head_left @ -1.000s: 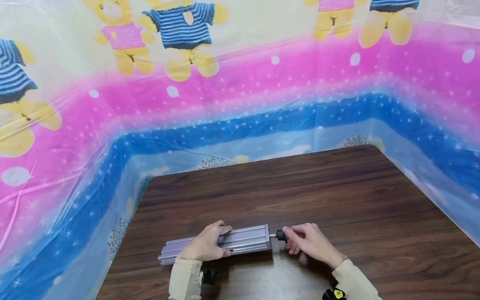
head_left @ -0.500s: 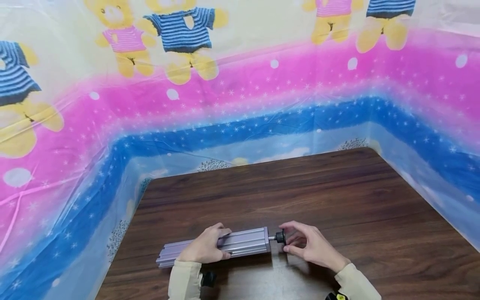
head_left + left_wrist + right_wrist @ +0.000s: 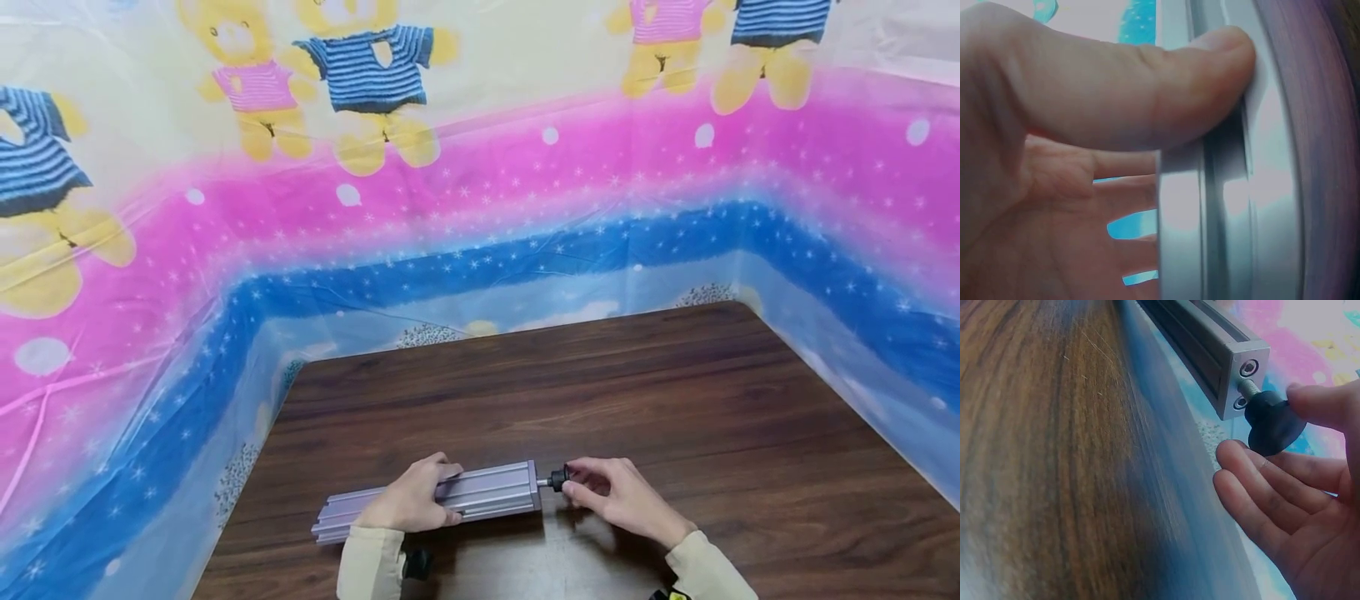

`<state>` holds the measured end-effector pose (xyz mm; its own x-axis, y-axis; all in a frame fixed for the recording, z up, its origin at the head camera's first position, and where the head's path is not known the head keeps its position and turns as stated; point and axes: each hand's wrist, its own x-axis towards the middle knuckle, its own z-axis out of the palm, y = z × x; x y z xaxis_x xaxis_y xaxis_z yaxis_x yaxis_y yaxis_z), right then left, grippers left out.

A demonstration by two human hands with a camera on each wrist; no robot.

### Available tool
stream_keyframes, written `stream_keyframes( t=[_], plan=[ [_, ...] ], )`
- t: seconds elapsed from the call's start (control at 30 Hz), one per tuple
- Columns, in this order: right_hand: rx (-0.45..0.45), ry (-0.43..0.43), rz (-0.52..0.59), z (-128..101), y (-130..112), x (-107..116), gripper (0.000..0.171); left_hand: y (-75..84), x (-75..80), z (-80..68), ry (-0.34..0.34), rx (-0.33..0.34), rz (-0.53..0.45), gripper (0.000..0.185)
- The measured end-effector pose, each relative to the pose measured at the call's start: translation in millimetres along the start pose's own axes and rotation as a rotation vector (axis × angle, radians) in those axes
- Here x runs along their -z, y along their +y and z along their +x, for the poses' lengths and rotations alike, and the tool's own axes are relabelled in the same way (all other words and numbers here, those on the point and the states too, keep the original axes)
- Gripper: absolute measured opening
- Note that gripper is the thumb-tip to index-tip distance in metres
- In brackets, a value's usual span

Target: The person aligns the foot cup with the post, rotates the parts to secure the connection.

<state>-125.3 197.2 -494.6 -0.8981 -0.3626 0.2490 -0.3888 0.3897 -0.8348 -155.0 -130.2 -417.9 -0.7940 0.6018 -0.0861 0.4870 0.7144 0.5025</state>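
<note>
A silvery aluminium profile [image 3: 491,490] with long grooves lies near the table's front, its capped end to the right. Across its middle my left hand [image 3: 411,497] grips it; in the left wrist view the thumb [image 3: 1210,81] presses along a groove. From the end cap [image 3: 1232,387], which shows two screws, sticks out a threaded stud [image 3: 1247,388]. On that stud sits a black levelling foot [image 3: 1274,428] with a wide round base. My right hand [image 3: 628,500] pinches this foot between thumb and index finger, the other fingers curving loosely below it.
The dark wood-grain table [image 3: 600,383] reaches back to a printed curtain [image 3: 480,250] with teddy bears, which encloses it at the back and both sides. Black straps with small devices [image 3: 416,564] sit at the wrists.
Half a second ago the right fingers were spread wider around the levelling foot; now they have closed in on it again. The left hand keeps its grip on the profile.
</note>
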Motion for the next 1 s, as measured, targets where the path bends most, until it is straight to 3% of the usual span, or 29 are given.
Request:
stream_keyframes(
  t=[0.2,0.5,0.67,0.83,1.0],
  plan=[
    [-0.086,-0.032,0.03,2.8,-1.5,0.0,0.032,-3.0,-1.8,1.7,0.005,-0.005,0.003,0.063],
    [-0.17,-0.094,0.041,2.5,-1.8,0.7,0.053,-3.3,-1.2,2.1,-0.003,-0.006,-0.001,0.064],
    [-0.056,-0.037,0.062,1.2,-0.3,1.2,0.035,-2.2,1.9,0.8,-0.01,0.02,-0.023,0.065],
    [0.09,-0.011,0.056,1.2,2.2,-0.6,0.062,-3.9,2.3,-0.8,-0.001,0.02,-0.029,0.063],
    [0.135,-0.018,0.026,4.1,4.1,-2.8,0.053,-6.0,0.3,-1.4,0.0,0.02,-0.035,0.062]
  ],
)
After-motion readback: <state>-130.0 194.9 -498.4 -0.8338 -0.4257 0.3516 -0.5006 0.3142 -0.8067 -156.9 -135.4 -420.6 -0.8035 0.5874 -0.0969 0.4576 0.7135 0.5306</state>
